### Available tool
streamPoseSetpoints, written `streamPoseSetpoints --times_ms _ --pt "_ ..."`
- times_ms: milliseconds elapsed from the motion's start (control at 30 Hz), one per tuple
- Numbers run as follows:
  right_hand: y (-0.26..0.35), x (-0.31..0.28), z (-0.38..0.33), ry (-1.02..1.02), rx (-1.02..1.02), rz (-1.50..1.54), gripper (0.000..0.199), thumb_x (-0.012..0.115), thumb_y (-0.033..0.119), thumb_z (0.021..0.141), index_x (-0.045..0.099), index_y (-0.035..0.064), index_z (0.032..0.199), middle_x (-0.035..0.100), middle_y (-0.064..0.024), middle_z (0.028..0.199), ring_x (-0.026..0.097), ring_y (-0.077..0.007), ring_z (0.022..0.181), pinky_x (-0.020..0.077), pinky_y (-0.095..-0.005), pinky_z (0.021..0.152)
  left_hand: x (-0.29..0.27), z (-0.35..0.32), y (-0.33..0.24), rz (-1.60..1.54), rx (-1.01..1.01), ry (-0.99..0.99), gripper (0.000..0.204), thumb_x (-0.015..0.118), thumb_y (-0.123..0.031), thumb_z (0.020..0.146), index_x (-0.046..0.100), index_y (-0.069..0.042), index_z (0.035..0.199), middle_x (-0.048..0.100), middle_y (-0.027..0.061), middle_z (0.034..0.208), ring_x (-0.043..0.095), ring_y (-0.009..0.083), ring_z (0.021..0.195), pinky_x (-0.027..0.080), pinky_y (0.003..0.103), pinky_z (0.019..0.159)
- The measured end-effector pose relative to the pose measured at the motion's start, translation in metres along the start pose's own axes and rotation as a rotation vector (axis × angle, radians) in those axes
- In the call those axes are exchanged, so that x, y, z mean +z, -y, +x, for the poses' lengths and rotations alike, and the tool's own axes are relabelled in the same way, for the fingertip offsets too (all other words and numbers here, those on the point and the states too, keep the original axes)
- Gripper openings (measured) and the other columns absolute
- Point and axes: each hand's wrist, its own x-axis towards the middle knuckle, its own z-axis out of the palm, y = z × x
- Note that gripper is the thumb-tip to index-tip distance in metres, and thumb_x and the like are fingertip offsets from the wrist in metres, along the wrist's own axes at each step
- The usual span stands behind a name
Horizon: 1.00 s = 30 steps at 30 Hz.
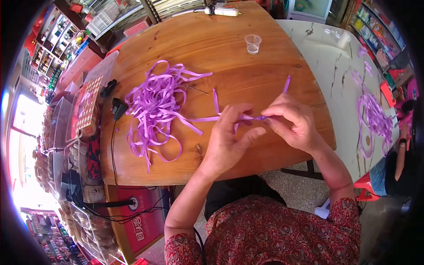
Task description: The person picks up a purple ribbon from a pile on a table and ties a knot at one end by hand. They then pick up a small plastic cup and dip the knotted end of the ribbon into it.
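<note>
Purple ribbon (205,119) runs from a loose, tangled pile of purple ribbon (154,106) on the left of the wooden table into my left hand (229,139). My left hand has its fingers curled about the ribbon, its thumb held apart; its lower fingers are partly hidden. Close beside it, my right hand (291,121) pinches the ribbon at a small dark purple knot or fold (261,117) between thumb and fingertips. One ribbon end (287,84) sticks up beyond my right hand. Another short ribbon piece (216,100) stands out beyond my left hand.
On the wooden table (238,22) are a clear plastic cup (252,44), a white glue gun (223,11) and a black clip-like object (118,108) with a cable. A white marbled table (327,84) adjoins on the right, holding more purple ribbon (375,117). A person's arm (400,161) shows there.
</note>
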Motion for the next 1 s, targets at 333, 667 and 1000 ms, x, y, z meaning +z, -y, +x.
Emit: streamPoseSetpoints --times_ms 333,667,1000 --pt "0.020 -0.013 0.014 0.015 -0.174 -0.279 0.025 0.069 -0.007 0.066 0.062 0.0009 0.089 0.059 -0.0081 0.081 0.056 -0.0241 0.070 0.0442 -0.0331 0.063 -0.005 0.013 -0.006 -0.142 -0.009 0.131 0.010 0.069 -0.002 0.079 0.066 -0.004 0.088 0.057 -0.0001 0.080 0.046 0.0068 0.068 0.037 0.021 0.061" --pt "0.020 -0.057 0.011 -0.035 -0.087 -0.267 0.017 0.060 -0.008 0.071 0.060 -0.0004 0.086 0.056 -0.0083 0.075 0.053 -0.0202 0.069 0.0430 -0.0291 0.060 -0.043 0.010 -0.005 -0.077 0.186 0.063 0.011 0.059 0.008 0.073 0.060 -0.002 0.078 0.058 0.0043 0.078 0.052 0.0124 0.070 0.040 0.025 0.066" --pt "-0.047 -0.169 -0.069 -0.441 0.461 -0.002 0.015 0.057 0.001 0.087 0.061 -0.0005 0.101 0.058 0.0013 0.092 0.052 -0.0065 0.083 0.0399 -0.0196 0.077 -0.128 -0.013 -0.010 -0.093 -0.036 -0.288 0.004 0.058 0.004 0.080 0.060 0.000 0.081 0.055 -0.0016 0.075 0.046 0.0055 0.063 0.038 0.019 0.061"
